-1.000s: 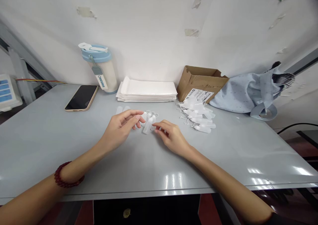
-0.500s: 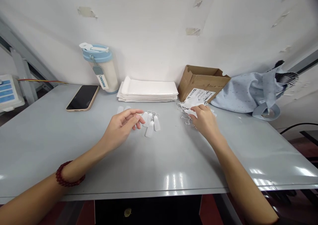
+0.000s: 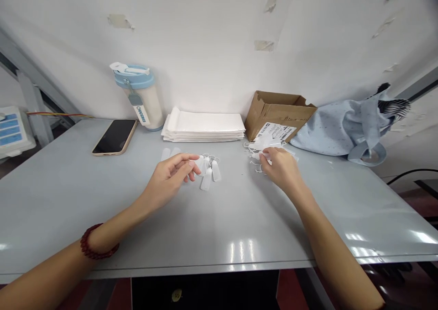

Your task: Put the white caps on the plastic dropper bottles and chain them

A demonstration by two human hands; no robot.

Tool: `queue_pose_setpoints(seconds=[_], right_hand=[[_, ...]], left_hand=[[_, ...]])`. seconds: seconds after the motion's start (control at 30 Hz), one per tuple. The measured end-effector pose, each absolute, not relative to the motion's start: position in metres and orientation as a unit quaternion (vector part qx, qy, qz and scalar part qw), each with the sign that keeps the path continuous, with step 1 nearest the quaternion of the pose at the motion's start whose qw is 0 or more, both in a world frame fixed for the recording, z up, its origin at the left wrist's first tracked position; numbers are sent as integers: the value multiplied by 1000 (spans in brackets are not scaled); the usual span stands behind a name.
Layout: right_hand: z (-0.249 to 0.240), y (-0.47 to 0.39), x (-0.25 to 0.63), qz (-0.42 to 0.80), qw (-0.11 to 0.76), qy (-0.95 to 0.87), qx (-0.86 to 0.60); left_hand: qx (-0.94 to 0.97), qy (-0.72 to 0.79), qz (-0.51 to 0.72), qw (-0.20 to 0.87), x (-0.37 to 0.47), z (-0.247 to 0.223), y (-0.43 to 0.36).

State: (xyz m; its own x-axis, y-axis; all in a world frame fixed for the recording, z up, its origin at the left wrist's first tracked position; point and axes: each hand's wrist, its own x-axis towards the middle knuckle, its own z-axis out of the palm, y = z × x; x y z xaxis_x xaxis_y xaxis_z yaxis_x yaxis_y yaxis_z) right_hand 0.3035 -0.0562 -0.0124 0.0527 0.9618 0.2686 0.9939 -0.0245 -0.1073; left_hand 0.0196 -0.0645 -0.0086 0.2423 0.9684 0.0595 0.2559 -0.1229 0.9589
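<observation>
My left hand (image 3: 171,177) hovers over the table with relaxed, slightly curled fingers, and nothing shows in it. Just right of its fingertips lies a small cluster of translucent white plastic tags (image 3: 206,180) with string loops; a few more tags (image 3: 170,153) lie behind the hand. My right hand (image 3: 281,166) reaches into a heap of similar tags with white strings (image 3: 265,142) in front of the cardboard box. Its thumb and index finger close on one white tag (image 3: 256,155) at the heap's left edge. The palm hides part of the heap.
On the grey table (image 3: 212,228), a stack of white envelopes (image 3: 207,125) lies by the wall. Left of it stand a blue-lidded tumbler (image 3: 147,100) and a phone (image 3: 114,137). An open cardboard box (image 3: 280,113) and a light-blue cloth bag (image 3: 338,127) are at the back right.
My right thumb and index finger have drawn closer together at the heap. My left hand has hardly moved, and the tag cluster lies as before.
</observation>
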Motion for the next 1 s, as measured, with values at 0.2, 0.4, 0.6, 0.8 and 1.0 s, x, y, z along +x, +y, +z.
queue_pose_setpoints(seconds=[0.2, 0.4, 0.6, 0.8, 1.0], right_hand=[[0, -67, 295, 121, 347, -674, -641], [7, -75, 285, 379, 433, -616, -538], [5, -80, 279, 570, 401, -599, -395], [3, -83, 272, 549, 393, -608, -417], [2, -82, 273, 526, 382, -614, -448]], left_hand=[[643, 479, 387, 455, 20, -8, -64], [663, 481, 351, 453, 20, -7, -65], [717, 415, 282, 485, 20, -8, -69], [764, 333, 235, 500, 18, -7, -73], [774, 338, 224, 487, 19, -2, -75]])
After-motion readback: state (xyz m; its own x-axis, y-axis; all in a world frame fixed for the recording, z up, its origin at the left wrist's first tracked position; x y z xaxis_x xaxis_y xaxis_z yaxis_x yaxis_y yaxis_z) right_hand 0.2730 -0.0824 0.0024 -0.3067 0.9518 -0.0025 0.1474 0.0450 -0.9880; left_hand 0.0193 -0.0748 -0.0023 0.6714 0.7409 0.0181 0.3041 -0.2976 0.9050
